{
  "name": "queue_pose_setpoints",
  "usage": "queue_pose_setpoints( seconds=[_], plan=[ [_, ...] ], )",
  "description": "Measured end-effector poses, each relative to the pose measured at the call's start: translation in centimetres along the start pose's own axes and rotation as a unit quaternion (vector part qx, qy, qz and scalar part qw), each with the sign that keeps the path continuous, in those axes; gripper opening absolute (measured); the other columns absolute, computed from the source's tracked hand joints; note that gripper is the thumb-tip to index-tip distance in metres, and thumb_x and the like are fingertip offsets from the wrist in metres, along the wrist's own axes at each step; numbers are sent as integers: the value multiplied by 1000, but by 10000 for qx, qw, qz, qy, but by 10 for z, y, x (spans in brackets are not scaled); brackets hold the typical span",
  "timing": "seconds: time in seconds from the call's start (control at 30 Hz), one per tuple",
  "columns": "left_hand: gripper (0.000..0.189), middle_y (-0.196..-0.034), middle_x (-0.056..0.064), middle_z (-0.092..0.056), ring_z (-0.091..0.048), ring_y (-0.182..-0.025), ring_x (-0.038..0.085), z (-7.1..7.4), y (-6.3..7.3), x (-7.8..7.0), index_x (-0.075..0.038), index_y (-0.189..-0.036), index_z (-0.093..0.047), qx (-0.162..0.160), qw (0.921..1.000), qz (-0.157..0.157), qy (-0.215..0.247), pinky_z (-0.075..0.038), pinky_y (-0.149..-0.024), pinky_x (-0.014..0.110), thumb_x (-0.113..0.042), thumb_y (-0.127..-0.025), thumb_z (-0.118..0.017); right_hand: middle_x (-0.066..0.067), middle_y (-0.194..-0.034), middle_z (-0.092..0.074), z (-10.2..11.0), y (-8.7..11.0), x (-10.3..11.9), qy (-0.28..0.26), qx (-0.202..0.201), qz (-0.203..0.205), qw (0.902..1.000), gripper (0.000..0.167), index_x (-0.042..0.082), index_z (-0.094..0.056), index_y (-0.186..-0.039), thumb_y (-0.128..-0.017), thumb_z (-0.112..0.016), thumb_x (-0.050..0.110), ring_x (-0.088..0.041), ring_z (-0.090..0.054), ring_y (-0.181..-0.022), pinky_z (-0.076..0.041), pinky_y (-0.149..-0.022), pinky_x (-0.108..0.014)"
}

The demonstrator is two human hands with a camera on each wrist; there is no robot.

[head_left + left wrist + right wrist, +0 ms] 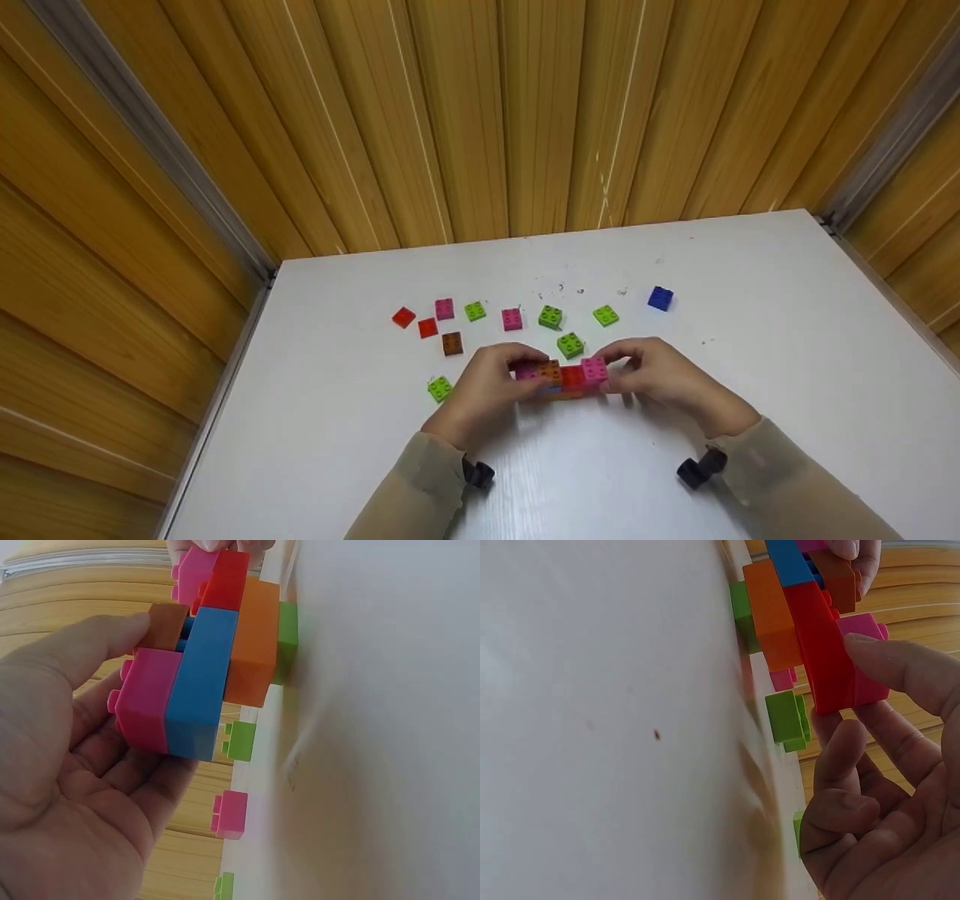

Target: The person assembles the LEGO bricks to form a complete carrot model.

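Observation:
Both hands hold a built block of toy bricks close over the white table (337, 450). The block has a green brick (286, 641) under an orange brick (255, 637), with a blue brick (201, 675) and a red brick (817, 645) above. On top sit a magenta brick (148, 697), a brown brick (550, 370) and a pink brick (595, 369). My left hand (495, 379) grips the left end, its thumb on the brown brick. At the other end, my right hand (664, 375) pinches the pink brick between thumb and fingers.
Behind the hands lie several loose bricks: green (570, 345), magenta (511, 319), brown (452, 343) and a blue brick (661, 298) farther right. Two flat red pieces (403, 317) are at the left. Another green brick (439, 388) lies beside the left hand. Wood-patterned panels (465, 120) surround the table.

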State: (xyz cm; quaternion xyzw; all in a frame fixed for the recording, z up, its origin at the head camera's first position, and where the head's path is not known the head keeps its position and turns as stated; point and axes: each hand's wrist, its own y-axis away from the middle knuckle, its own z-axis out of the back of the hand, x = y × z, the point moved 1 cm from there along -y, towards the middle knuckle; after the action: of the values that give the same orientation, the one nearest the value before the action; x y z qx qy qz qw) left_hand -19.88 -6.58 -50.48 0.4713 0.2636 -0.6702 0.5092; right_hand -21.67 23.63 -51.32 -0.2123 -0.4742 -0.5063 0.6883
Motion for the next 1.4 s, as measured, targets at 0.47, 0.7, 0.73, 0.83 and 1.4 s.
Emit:
queue_pose_setpoints(
  seconds=[0.47, 0.7, 0.73, 0.83, 1.4],
  plan=[
    [23, -120, -17, -81, -69, -122, 12, -4, -1, 3, -36, -119, -87, -81, 9998, 76, 164, -64, -110, 37, -29, -98, -92, -22, -133, -75, 0, 0, 0, -30, 0, 11, 10000, 43, 6, -81, -130, -90, -93, 18, -14, -60, -74, -52, -62, -25],
    [22, -120, -15, -81, -69, -120, 14, -3, -1, 3, -35, -119, -87, -70, 9999, 49, 142, -65, -110, 39, -29, -98, -91, -23, -132, -74, 1, -1, -1, -61, 50, 83, 9999, 42, 6, -81, -129, -91, -93, 18, -14, -61, -73, -55, -64, -27],
    [22, -120, -15, -81, -70, -119, 14, -3, -1, 3, -35, -119, -87, -68, 9998, 77, 143, -65, -110, 39, -29, -98, -91, -23, -133, -74, 1, -1, -1, -79, 62, 95, 9999, 41, 5, -81, -129, -91, -92, 17, -14, -61, -74, -55, -64, -26],
    [23, -119, -14, -81, -69, -119, 15, -2, -1, 3, -35, -119, -87, -36, 9998, 144, 136, -65, -109, 39, -28, -98, -92, -22, -132, -74, 0, 0, -1, -103, 78, 104, 9999, 41, 5, -81, -129, -92, -92, 18, -14, -61, -74, -54, -64, -26],
    [25, -120, -17, -81, -70, -115, 11, -1, -2, 2, -35, -122, -86, 73, 9997, -60, -240, -64, -110, 39, -29, -98, -92, -21, -136, -75, 2, 0, 1, -1, 102, 38, 9999, 42, 7, -81, -130, -91, -93, 18, -17, -60, -84, -53, -69, -24]
  ],
)
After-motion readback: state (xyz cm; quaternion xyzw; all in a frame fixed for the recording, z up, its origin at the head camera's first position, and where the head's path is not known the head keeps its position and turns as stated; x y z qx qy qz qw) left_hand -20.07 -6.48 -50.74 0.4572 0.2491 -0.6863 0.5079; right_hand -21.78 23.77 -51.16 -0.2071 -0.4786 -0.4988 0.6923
